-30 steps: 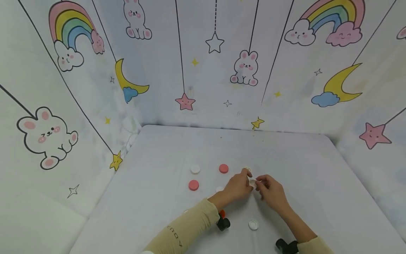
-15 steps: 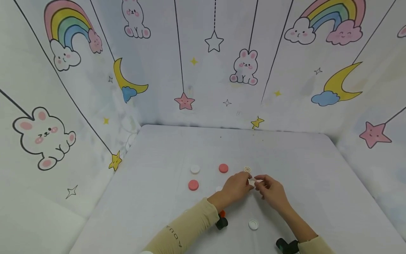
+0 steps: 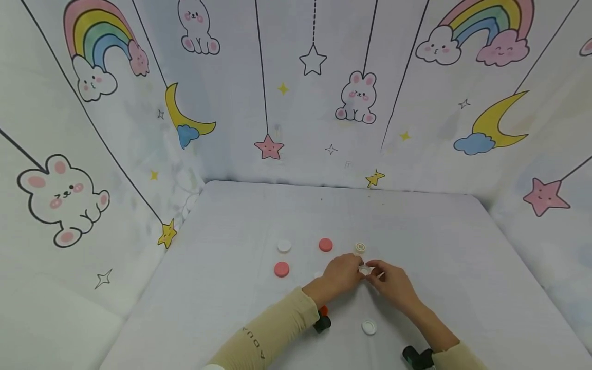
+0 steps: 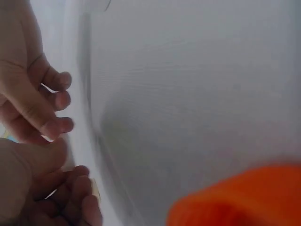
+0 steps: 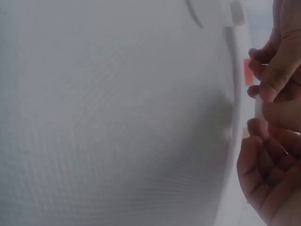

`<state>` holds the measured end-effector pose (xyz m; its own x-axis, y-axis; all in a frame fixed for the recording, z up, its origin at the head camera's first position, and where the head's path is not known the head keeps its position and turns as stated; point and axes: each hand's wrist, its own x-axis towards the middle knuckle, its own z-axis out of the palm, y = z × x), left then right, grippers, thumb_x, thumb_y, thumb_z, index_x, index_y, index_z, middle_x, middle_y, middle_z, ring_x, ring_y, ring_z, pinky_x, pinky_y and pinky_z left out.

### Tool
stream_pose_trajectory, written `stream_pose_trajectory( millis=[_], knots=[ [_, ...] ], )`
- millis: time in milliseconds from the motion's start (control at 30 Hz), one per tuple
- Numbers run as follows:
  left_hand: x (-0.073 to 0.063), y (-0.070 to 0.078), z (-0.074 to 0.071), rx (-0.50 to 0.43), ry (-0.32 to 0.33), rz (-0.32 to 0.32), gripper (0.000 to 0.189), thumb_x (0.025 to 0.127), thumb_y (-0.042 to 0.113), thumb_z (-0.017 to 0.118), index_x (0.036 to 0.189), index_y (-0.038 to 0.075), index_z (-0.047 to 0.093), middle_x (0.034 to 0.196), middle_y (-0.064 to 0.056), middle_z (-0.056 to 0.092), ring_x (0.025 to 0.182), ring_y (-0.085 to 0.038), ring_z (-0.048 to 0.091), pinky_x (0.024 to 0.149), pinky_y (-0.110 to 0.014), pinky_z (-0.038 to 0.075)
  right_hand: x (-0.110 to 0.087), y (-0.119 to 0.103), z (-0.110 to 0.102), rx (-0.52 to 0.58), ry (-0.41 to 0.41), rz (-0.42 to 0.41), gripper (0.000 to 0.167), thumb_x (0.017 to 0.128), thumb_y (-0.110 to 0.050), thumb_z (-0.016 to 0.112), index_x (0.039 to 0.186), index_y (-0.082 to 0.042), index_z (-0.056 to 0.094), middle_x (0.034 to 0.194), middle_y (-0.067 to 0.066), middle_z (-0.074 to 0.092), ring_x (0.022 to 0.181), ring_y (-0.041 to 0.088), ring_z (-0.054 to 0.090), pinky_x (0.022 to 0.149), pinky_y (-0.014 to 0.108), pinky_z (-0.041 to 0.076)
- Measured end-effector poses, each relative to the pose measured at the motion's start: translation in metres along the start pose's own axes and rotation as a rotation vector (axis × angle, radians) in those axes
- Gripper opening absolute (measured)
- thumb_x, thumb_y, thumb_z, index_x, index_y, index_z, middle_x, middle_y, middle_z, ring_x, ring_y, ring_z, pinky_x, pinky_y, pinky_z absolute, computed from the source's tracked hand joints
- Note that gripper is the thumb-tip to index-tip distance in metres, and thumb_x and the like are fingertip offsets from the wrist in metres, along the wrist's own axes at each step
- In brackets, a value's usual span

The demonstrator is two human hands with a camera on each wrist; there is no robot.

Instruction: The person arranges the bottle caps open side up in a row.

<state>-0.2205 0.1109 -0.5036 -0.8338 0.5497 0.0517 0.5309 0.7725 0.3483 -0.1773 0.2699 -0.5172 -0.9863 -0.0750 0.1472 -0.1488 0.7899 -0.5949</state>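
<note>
In the head view, a small translucent, whitish round piece point(image 3: 365, 269) is held between the two hands above the table. My left hand point(image 3: 343, 272) grips its left side, the fingers curled and partly hidden. From the right, my right hand point(image 3: 393, 284) pinches it with thumb and fingertips. Just beyond the left hand lies a small cream disc point(image 3: 360, 247) with a gold-coloured ring. Both wrist views show the fingertips of the two hands meeting, but the piece is mostly hidden there.
Left of the hands lie two red discs point(image 3: 326, 245) and a white disc point(image 3: 284, 246); another white one is partly covered by the left wrist. A white rimmed disc point(image 3: 369, 327) is nearer the front. Black wrist devices point(image 3: 418, 357) sit at both forearms on the white table point(image 3: 259, 210).
Both hands have shifted slightly nearer and left with the piece, and the right fingers have changed their hold. The left fingers have come away from the cream disc, which now shows fully.
</note>
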Motion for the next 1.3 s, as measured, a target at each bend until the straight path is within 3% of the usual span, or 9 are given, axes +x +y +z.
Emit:
stream_pose_trajectory(
  millis=[133, 533, 1033, 1300],
  knots=[
    [0.001, 0.001, 0.0, 0.02, -0.057, -0.023, 0.02, 0.089, 0.028, 0.072, 0.104, 0.015, 0.072, 0.083, 0.005, 0.064, 0.073, -0.006, 0.057, 0.063, -0.02, 0.044, 0.0, -0.002, 0.002, -0.068, -0.046, -0.026, 0.029, 0.084, -0.004, 0.073, 0.112, -0.005, 0.068, 0.078, -0.003, 0.065, 0.066, 0.007, 0.059, 0.059, 0.025, 0.047],
    [0.0, 0.002, 0.002, 0.092, -0.105, -0.021, 0.021, 0.088, 0.033, 0.072, 0.101, 0.015, 0.073, 0.078, 0.005, 0.061, 0.069, -0.006, 0.054, 0.058, -0.021, 0.043, -0.003, -0.013, 0.0, -0.186, -0.077, -0.059, 0.032, 0.082, -0.004, 0.075, 0.113, -0.005, 0.069, 0.079, -0.003, 0.065, 0.068, 0.008, 0.055, 0.06, 0.028, 0.046],
    [-0.005, 0.002, 0.005, 0.066, -0.077, -0.029, 0.018, 0.086, 0.028, 0.075, 0.098, 0.014, 0.074, 0.076, 0.004, 0.06, 0.068, -0.007, 0.055, 0.058, -0.021, 0.043, -0.006, -0.016, 0.0, -0.191, -0.068, -0.067, 0.029, 0.081, -0.004, 0.075, 0.109, -0.001, 0.069, 0.079, -0.002, 0.065, 0.067, 0.008, 0.056, 0.059, 0.027, 0.046],
    [-0.006, 0.003, 0.006, 0.135, -0.065, -0.042, 0.019, 0.085, 0.034, 0.075, 0.099, 0.021, 0.075, 0.075, 0.005, 0.057, 0.065, -0.008, 0.053, 0.054, -0.023, 0.04, -0.005, -0.012, 0.001, -0.183, -0.068, -0.069, 0.03, 0.082, -0.004, 0.075, 0.111, -0.002, 0.069, 0.079, -0.002, 0.065, 0.068, 0.008, 0.056, 0.06, 0.027, 0.046]
  ],
)
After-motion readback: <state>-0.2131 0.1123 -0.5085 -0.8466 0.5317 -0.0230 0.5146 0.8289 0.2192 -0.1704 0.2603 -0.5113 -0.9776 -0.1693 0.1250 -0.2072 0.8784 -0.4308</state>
